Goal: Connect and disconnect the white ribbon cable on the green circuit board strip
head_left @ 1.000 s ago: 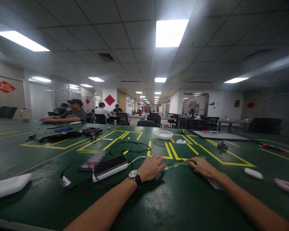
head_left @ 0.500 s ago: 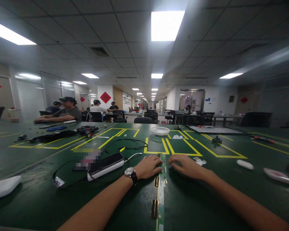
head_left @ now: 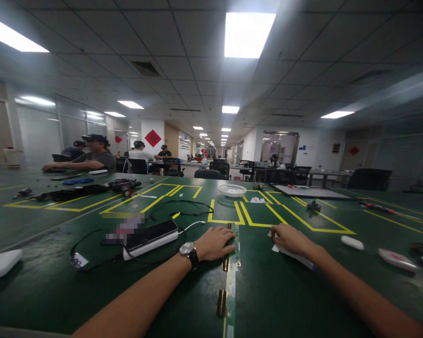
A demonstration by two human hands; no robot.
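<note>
Green circuit strip (head_left: pixel 231 291): likely light, bendy, fragile; best taken by edges. Left hand (head_left: pixel 214 243) unclenched on far end. Right hand (head_left: pixel 291 239) right of strip, at white scrap (head_left: pixel 275 248); grip unclear.

– See anything toward the tabletop's (head_left: pixel 275 300) near edge?
– Got a circuit strip (head_left: pixel 232 281) near the middle, running inward, with the left hand (head_left: pixel 215 243) across its far end.
– Left of that hand?
– Find a phone (head_left: pixel 157 233) on a box (head_left: pixel 150 247).
– Toward the far edge?
– Note a basket (head_left: pixel 231 190), left of a flat board (head_left: pixel 313 191).
</note>
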